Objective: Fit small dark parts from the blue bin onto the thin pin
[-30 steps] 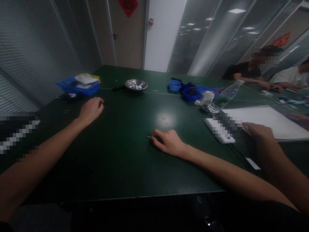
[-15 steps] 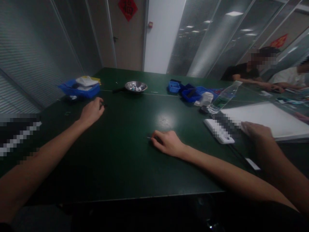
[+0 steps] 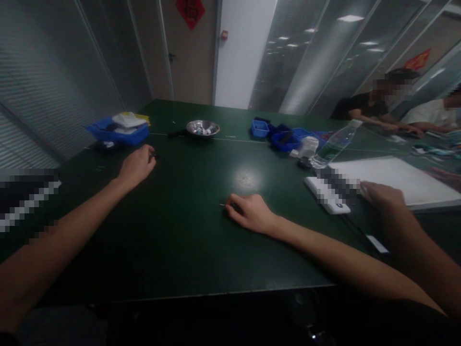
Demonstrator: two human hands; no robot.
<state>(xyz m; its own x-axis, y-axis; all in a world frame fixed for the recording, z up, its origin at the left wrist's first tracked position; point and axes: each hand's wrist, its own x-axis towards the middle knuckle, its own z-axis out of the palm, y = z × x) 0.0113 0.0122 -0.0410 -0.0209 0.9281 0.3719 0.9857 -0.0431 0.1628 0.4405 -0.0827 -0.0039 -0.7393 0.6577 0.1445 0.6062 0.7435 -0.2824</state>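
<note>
My left hand [image 3: 139, 163] rests on the green table, fingers pinched, with a small dark piece [image 3: 153, 155] showing at the fingertips. What kind of thing it is cannot be made out. Nearer the middle of the table lies my right hand [image 3: 250, 211], its fingers curled together. A thin, pale, pin-like tip [image 3: 222, 205] sticks out to the left of these fingers; the rest of it is hidden in the hand. Ahead of my left hand is a blue tray [image 3: 135, 137] with white and yellow packets.
A steel bowl [image 3: 202, 134] with small parts stands at the back. Farther right are blue bins [image 3: 260, 129], a tilted clear bottle [image 3: 333, 149], a white device [image 3: 336, 207] and a white board [image 3: 389, 170]. Another person's hand [image 3: 385, 194] is at that board; people sit beyond.
</note>
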